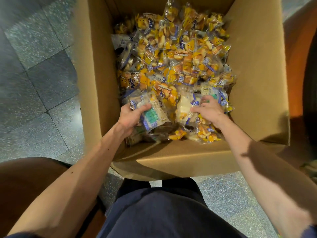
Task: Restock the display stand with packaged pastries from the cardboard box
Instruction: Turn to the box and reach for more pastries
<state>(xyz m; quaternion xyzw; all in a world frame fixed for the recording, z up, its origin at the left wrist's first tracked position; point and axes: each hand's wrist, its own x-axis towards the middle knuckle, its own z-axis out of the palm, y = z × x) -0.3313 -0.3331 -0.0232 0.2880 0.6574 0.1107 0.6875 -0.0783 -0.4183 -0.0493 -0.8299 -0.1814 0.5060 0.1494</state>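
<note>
Beneath the full grip of the left hand [130, 116], a stacked packet [151, 115] may slip; the right hand [209, 110] rests spread.

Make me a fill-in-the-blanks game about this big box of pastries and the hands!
The box holding the pastries is made of ____.
The left hand grips a pack with a ____ label.
Most of the other packs have ____ wrappers.
Missing words: cardboard; green; yellow.
</note>
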